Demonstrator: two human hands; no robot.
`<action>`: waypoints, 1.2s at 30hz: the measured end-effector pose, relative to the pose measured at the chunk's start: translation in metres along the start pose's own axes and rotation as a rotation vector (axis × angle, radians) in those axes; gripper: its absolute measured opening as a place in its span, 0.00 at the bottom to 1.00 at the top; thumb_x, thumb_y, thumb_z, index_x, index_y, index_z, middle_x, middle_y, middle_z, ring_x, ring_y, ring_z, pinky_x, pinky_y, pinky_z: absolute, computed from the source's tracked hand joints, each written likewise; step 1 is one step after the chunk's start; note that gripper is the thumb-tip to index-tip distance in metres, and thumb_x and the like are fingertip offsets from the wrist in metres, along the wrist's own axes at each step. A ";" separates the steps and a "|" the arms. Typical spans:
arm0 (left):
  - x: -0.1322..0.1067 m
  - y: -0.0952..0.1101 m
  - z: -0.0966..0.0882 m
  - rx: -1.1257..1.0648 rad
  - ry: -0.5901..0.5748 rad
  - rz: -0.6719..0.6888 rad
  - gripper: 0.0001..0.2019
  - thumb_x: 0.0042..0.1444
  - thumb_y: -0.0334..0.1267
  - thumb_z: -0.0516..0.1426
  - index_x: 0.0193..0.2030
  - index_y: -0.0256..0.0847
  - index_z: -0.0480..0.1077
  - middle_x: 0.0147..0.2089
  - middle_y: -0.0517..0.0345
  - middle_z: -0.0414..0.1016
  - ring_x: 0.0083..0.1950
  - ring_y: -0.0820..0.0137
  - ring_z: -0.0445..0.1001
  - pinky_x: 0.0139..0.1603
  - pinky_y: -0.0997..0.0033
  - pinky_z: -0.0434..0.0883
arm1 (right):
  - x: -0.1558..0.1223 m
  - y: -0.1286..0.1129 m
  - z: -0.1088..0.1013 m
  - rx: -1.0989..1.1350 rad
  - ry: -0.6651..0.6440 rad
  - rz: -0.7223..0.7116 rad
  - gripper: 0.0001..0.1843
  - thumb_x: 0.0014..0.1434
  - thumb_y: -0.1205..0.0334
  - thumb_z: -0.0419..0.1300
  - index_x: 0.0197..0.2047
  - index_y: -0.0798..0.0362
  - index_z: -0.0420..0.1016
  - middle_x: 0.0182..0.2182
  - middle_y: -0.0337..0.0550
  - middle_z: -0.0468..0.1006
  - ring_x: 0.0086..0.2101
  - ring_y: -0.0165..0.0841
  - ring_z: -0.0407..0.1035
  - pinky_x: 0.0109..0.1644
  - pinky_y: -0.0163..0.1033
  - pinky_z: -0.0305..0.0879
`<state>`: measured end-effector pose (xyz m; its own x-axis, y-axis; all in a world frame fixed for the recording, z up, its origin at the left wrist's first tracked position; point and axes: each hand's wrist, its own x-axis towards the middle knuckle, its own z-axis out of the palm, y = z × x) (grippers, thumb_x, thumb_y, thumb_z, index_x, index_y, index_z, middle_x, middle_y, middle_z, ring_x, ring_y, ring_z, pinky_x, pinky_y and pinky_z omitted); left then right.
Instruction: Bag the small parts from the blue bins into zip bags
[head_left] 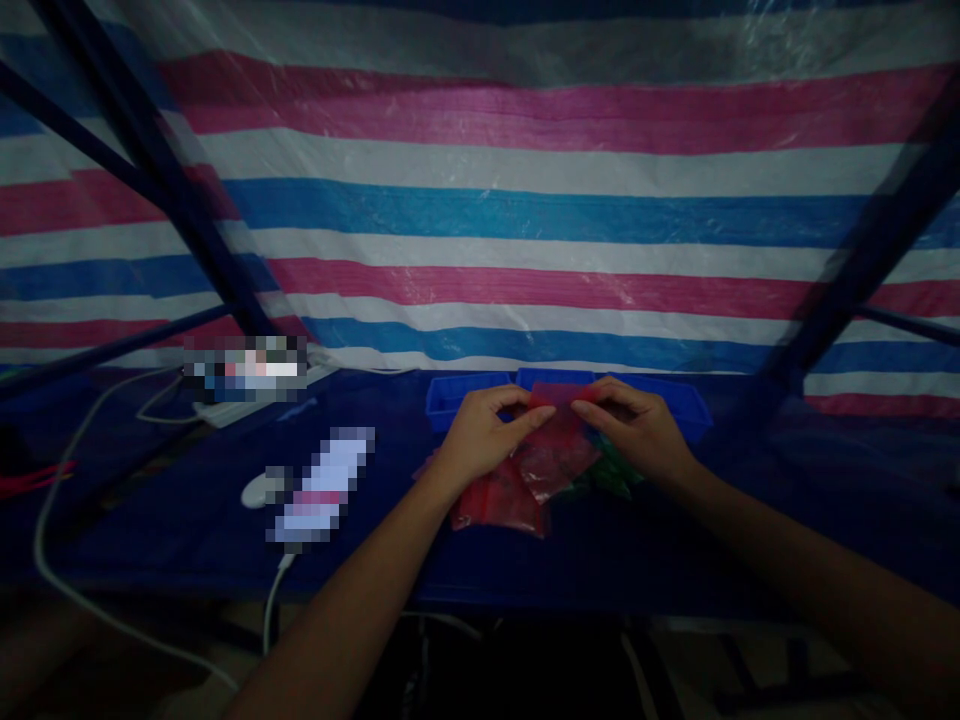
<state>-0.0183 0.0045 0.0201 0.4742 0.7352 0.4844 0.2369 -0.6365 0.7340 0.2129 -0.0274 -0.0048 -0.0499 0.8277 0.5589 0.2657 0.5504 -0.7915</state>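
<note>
Between my two hands is a translucent red plastic bag (pixel 559 455), pinched by its upper corners and hanging over the table. My left hand (pixel 491 425) grips its left side between thumb and fingers. The right side is pinched the same way by my right hand (pixel 637 425). Below and to the left lie more red plastic bags (pixel 499 505) in a loose pile. Green plastic bags (pixel 619 470) lie under and beside my right hand. Whether the held bag has anything inside, I cannot tell.
Blue trays stand behind my hands: a left tray (pixel 465 390), a middle tray (pixel 555 377) and a right tray (pixel 682 400). On the left of the blue table (pixel 202 520) are a blurred-out phone (pixel 326 490) on a cable, a round white object (pixel 257 490) and a white power strip (pixel 225 408).
</note>
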 end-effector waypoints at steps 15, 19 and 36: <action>-0.005 0.004 0.013 0.295 0.033 0.285 0.18 0.62 0.45 0.65 0.58 0.45 0.76 0.55 0.51 0.79 0.55 0.62 0.78 0.57 0.57 0.76 | -0.002 0.000 0.007 0.246 0.051 0.120 0.17 0.56 0.49 0.74 0.41 0.47 0.74 0.38 0.42 0.82 0.40 0.38 0.79 0.45 0.43 0.78; -0.004 0.006 0.012 0.330 -0.005 0.251 0.12 0.66 0.39 0.61 0.55 0.42 0.76 0.52 0.52 0.81 0.52 0.63 0.79 0.54 0.61 0.75 | -0.007 -0.014 0.009 0.275 -0.104 0.099 0.16 0.63 0.49 0.68 0.49 0.47 0.78 0.46 0.45 0.83 0.46 0.38 0.79 0.54 0.45 0.76; -0.005 0.007 0.010 0.136 0.037 0.065 0.14 0.66 0.47 0.59 0.45 0.39 0.79 0.39 0.52 0.81 0.39 0.65 0.77 0.41 0.65 0.74 | -0.007 0.000 0.007 0.222 -0.049 0.161 0.14 0.57 0.51 0.73 0.43 0.48 0.82 0.38 0.42 0.85 0.38 0.39 0.80 0.45 0.44 0.79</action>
<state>-0.0105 -0.0058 0.0182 0.4611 0.6977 0.5483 0.3208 -0.7072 0.6301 0.2068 -0.0325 -0.0098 -0.0717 0.9078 0.4133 0.0568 0.4174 -0.9069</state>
